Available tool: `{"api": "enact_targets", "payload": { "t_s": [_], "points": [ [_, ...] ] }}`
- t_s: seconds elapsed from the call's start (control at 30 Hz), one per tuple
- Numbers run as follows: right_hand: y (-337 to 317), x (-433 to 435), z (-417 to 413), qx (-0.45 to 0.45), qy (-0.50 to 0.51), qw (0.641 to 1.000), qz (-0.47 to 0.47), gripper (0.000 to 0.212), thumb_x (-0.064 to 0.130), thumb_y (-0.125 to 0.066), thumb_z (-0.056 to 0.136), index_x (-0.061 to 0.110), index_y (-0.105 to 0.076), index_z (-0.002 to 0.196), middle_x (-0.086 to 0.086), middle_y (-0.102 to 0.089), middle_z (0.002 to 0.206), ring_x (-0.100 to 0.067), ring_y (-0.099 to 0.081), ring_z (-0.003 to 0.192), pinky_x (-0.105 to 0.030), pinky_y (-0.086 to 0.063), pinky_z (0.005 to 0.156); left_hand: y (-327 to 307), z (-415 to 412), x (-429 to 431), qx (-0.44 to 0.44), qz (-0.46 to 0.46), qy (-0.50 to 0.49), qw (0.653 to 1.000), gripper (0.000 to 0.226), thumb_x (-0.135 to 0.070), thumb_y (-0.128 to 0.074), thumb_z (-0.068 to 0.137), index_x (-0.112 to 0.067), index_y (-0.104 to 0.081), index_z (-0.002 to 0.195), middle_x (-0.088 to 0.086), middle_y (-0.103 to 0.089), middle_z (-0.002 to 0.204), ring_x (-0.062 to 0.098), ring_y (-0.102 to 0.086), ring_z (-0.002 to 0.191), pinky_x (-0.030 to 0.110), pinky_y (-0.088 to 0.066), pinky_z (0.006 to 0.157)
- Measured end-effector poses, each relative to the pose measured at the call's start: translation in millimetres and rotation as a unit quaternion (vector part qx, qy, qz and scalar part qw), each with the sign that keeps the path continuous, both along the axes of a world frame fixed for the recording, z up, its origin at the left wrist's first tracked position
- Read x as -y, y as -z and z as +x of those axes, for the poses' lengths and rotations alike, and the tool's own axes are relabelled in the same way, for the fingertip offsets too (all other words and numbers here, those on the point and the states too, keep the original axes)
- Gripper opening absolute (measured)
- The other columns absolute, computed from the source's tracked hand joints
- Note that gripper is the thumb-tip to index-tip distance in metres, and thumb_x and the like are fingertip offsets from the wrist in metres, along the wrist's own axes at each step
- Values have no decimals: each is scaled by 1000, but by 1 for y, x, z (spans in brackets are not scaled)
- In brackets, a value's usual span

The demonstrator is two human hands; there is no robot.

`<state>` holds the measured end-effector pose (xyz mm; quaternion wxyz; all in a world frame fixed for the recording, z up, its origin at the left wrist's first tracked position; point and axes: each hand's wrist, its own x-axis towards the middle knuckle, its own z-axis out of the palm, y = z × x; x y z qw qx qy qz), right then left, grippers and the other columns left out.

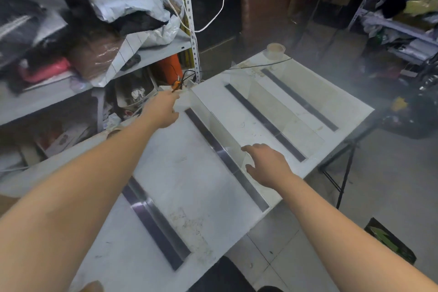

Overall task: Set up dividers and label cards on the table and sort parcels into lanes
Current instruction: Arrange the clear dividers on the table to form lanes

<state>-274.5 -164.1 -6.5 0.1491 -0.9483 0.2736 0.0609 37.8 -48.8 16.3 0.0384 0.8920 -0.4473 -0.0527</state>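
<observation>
A clear plastic divider [213, 123] stands upright in the second dark metal base strip [227, 161] on the white table [189, 187]. My left hand [163, 109] grips the divider's far upper corner. My right hand [267, 163] holds its near end, with thumb and fingers on either side of the edge. Another clear divider [248, 87] stands in the third strip [265, 123]. The nearest strip [154, 220] and the farthest strip [301, 99] show no panel. No label cards are visible.
A tape roll [275, 51] sits at the table's far corner, with a thin cable [265, 64] lying beside it. Shelves on the left hold bagged parcels [125, 0]. The table's folding legs [343, 173] and a dark box [391, 242] stand on the floor to the right.
</observation>
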Motion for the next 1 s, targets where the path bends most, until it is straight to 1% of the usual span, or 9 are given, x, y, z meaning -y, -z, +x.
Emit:
{"api": "enact_targets", "payload": {
  "t_s": [0.17,0.33,0.4,0.47,0.53,0.6,0.73,0.87,1.0],
  "points": [
    [-26,-32,9,38,-82,996,-8,42,25,-54,93,23,-50,135,-1,-60,126,-25,-52,120,-36,-46,80,-24,-49,-73,27,19,-104,994,37,-24,-61,88,-10,-54,122,12,-55,122,32,-53,113,44,-50,81],
    [-54,-64,13,76,-163,984,-5,52,30,-56,94,25,-43,144,0,-55,138,-23,-49,127,-36,-45,88,-51,-104,-137,25,37,-182,982,18,-12,-52,84,-10,-56,101,9,-57,107,31,-54,93,37,-45,66],
    [-63,-78,15,87,-191,978,-3,52,31,-57,94,25,-43,144,1,-55,138,-22,-49,127,-37,-46,90,-59,-124,-158,13,33,-205,978,27,-14,-54,84,-12,-57,111,8,-57,111,29,-54,95,37,-45,68],
    [-70,-92,17,94,-212,973,3,51,31,-57,94,26,-44,143,0,-56,136,-23,-50,125,-39,-48,91,-63,-141,-179,1,28,-223,974,40,-17,-58,86,-14,-56,125,8,-58,122,29,-56,105,40,-51,78],
    [-76,-106,18,98,-220,970,12,51,32,-58,92,27,-45,142,0,-58,133,-24,-51,123,-40,-49,92,-63,-154,-199,-5,31,-243,970,45,-22,-60,87,-14,-54,131,9,-58,128,31,-55,115,45,-52,89],
    [-80,-120,20,102,-224,969,21,51,32,-60,91,27,-48,140,-1,-60,130,-25,-53,120,-40,-50,92,-59,-164,-219,2,52,-262,964,46,-29,-60,90,-12,-53,133,10,-58,129,31,-54,118,46,-51,93],
    [-81,-147,23,110,-239,964,32,49,33,-60,92,28,-49,139,3,-61,130,-21,-54,118,-34,-47,82,-47,-176,-250,10,51,-284,957,38,-35,-62,89,-14,-58,121,7,-62,119,29,-58,106,41,-53,83],
    [-72,-168,26,103,-242,964,46,47,31,-60,91,27,-51,137,4,-61,130,-19,-54,119,-32,-46,81,-32,-176,-263,-6,34,-292,956,38,-36,-62,90,-13,-59,119,4,-59,101,25,-57,92,32,-43,66],
    [-55,-182,36,80,-228,969,59,47,30,-60,91,26,-52,137,4,-62,130,-19,-56,117,-31,-46,82,-17,-157,-258,-41,-11,-241,970,46,-29,-63,92,-10,-54,133,9,-59,124,27,-58,110,32,-46,80]
  ]
}}
